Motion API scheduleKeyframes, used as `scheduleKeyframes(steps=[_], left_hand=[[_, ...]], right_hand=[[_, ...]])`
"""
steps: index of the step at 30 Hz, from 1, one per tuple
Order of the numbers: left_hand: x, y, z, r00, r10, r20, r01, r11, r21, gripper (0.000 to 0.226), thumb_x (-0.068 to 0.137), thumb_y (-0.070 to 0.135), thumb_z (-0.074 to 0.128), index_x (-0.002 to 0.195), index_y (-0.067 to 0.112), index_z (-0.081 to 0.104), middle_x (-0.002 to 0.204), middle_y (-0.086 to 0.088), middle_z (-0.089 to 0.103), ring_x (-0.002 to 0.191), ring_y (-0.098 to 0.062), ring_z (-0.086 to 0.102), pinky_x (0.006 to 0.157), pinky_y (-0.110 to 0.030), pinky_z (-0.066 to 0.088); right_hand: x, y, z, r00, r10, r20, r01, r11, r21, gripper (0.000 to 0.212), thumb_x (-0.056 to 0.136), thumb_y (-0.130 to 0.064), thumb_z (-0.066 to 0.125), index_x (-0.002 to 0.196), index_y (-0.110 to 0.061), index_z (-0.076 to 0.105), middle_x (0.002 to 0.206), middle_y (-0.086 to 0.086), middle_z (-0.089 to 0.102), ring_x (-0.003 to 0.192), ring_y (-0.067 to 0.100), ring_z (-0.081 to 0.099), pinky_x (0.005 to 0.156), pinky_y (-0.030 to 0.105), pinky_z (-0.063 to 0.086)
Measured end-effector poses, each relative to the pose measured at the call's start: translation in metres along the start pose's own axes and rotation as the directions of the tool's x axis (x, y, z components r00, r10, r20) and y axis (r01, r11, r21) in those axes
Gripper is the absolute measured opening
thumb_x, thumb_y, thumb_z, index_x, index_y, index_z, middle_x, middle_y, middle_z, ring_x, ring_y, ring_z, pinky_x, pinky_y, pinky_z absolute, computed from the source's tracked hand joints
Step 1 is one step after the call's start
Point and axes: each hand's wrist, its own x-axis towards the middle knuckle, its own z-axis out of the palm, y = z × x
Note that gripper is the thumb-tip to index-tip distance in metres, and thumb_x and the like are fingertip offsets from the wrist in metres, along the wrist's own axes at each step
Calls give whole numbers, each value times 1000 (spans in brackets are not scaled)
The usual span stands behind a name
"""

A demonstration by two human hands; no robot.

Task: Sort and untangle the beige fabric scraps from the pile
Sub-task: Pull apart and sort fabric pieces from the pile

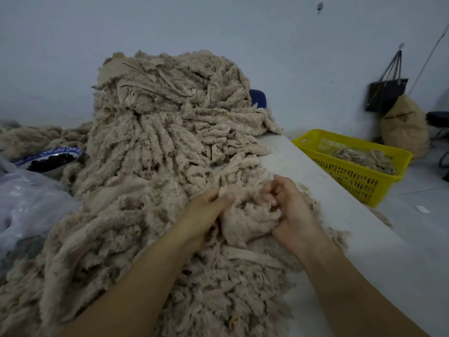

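Working 1 clump (247,221) loose from the pile of beige fabric scraps (155,152) looks to be the step in hand. The clump sits at the near edge of the pile, on the white table (352,242), between the 2 hands. The left hand (206,212) pinches a flat fold of cloth at the clump's upper left, thumb laid along the top. The right hand (289,212) has its fingers curled into the fluffy stuff on the clump's right side, gripping it.

By my judgement the task is far from done: the pile rises high behind the hands and spreads across most of the table. The next move probably calls for drawing the 2 grips apart gently, since the frayed edges are likely to catch on neighbouring strips and drag them along.

A yellow basket (349,177) stands to the right, off the table's edge, with a few beige scraps (364,156) in it; it seems a likely place for sorted pieces. On the left, a blue-and-white bowl (60,152) of dark contents and a clear plastic bag (29,203) touch the pile's side, so loose strips could trail into them. A black bag (386,93) hangs on the far wall above a tan sack (403,132).
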Motion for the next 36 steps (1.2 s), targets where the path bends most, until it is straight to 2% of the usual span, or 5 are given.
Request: scheduleKeyframes(steps=[9, 17, 22, 30, 36], left_hand=[[3, 20, -25, 997, 20, 72, 53, 492, -869, 23, 95, 21, 49, 100, 4, 64, 77, -1, 65, 51, -6, 52, 48, -17, 47], [-6, 16, -3, 988, 145, -51, -147, 988, -39, 11, 98, 12, 56, 93, 9, 65, 80, -7, 72, 72, -19, 68, 66, -27, 55], [-12, 13, 9, 951, 306, 51, -303, 883, 359, 9, 93, 27, 65, 100, 33, 66, 90, 14, 74, 83, -1, 68, 69, -15, 53], [-14, 14, 9, 988, 115, 107, -147, 911, 384, 35, 96, 32, 63, 62, 27, 65, 55, 15, 56, 48, -2, 47, 47, -16, 34], [-14, 24, 4, 998, 37, 45, -33, 994, -101, 34, 97, 33, 61, 125, 15, 67, 120, -6, 72, 115, -23, 66, 106, -43, 47]], right_hand=[[-8, 9, 4, 998, -6, -64, -47, 599, -800, 55, 100, -48, 48, 52, -27, 64, 47, -9, 47, 42, 3, 43, 61, 23, 37], [-15, 20, 9, 994, -43, 104, 110, 552, -827, 31, 71, -96, 32, 83, -79, 55, 89, -60, 49, 88, -36, 43, 86, 14, 31], [-10, 23, 10, 980, -149, 128, 194, 629, -753, 35, 87, -72, 51, 100, -45, 68, 103, -13, 72, 98, 8, 68, 82, 24, 57], [1, 13, 4, 976, -183, -122, 131, 928, -348, 28, 95, -38, 62, 112, -17, 71, 105, 2, 76, 100, 17, 72, 81, 32, 57], [3, 8, -1, 976, -214, -43, 194, 939, -283, 22, 93, -26, 59, 102, -12, 72, 102, 11, 75, 94, 20, 73, 75, 32, 57]])
